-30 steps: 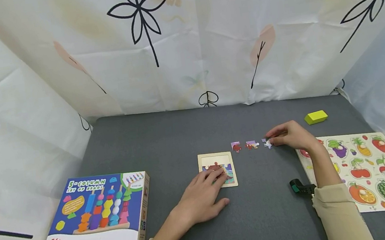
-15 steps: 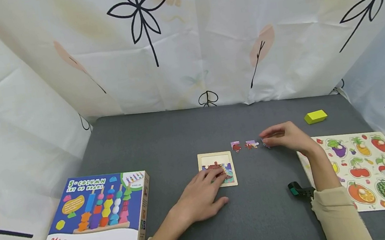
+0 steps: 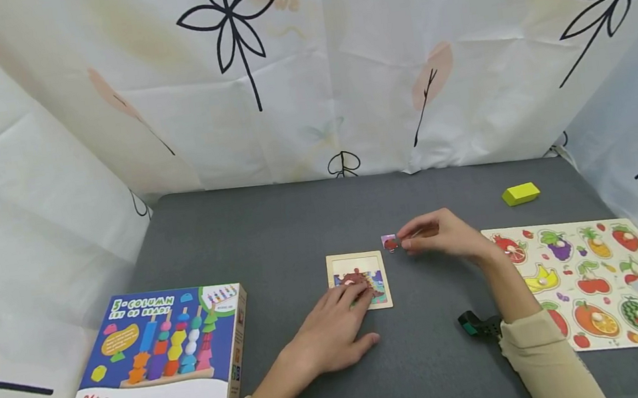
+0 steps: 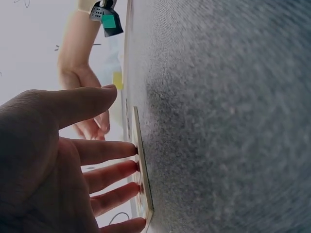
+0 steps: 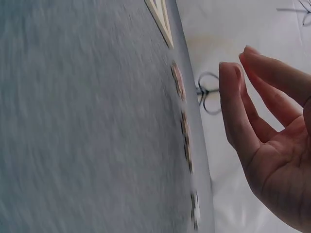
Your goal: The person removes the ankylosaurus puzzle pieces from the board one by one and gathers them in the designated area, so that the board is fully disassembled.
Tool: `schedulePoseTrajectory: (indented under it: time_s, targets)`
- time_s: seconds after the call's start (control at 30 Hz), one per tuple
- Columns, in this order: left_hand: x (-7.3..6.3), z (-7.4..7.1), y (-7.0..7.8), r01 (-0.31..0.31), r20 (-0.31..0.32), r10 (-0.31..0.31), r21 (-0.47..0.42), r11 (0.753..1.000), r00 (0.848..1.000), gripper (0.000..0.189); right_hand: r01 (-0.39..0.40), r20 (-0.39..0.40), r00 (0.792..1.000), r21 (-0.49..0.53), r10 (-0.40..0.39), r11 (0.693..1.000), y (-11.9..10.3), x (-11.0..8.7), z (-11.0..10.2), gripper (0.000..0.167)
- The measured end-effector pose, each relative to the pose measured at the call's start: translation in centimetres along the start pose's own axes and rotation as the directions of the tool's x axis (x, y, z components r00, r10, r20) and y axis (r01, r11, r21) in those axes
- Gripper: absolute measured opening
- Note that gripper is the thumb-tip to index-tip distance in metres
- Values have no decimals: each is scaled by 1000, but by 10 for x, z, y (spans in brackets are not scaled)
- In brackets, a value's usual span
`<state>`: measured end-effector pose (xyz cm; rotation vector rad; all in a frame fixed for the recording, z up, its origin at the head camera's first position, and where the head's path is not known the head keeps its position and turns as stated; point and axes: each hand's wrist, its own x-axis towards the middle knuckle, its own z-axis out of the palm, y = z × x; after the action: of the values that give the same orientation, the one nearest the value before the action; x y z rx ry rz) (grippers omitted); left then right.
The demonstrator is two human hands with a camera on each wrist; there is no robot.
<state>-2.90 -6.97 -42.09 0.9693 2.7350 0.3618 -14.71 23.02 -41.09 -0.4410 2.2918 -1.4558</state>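
Note:
A small wooden jigsaw tray (image 3: 386, 277) with a purple and brown picture lies mid-table, its upper part showing bare wood. My left hand (image 3: 336, 328) rests its outstretched fingertips on it; in the left wrist view those fingers (image 4: 114, 177) meet the tray's face. To the right of the tray, a purple and red jigsaw piece (image 3: 389, 242) lies just beyond the fingertips of my right hand (image 3: 441, 234). That hand hovers with bent fingers and nothing between them. In the right wrist view several loose pieces (image 5: 186, 141) lie in a row; the hand hides the others from the head view.
A blue bead-toy box (image 3: 158, 354) lies at the left. On the right is a fruit-picture board (image 3: 615, 284), partly behind the right forearm. A yellow block (image 3: 521, 194) sits at the back right. Patterned curtains (image 3: 305, 93) hang behind the table.
My right hand has moved left along the row, from the white piece at its right end to near the purple and red one. My left hand has stayed on the tray.

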Motion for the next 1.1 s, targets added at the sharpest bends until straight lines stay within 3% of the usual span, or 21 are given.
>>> schedulePoseTrajectory:
  time_s: [0.33, 0.57, 0.87, 1.1]
  targets:
    - [-4, 0, 6, 24, 30, -24, 10, 1000, 999, 72, 81, 143, 986, 29, -85, 996, -16, 16, 28, 30]
    - [-7, -2, 10, 54, 117, -52, -17, 998, 992, 76, 113, 232, 967, -18, -106, 993, -25, 29, 50, 27]
    - [-12, -8, 13, 43, 143, -44, 8, 999, 989, 75, 147, 304, 944, -48, -126, 988, -30, 45, 79, 21]
    - [-13, -7, 12, 37, 158, -35, -6, 999, 987, 75, 180, 313, 941, -136, -130, 974, -34, 55, 92, 17]
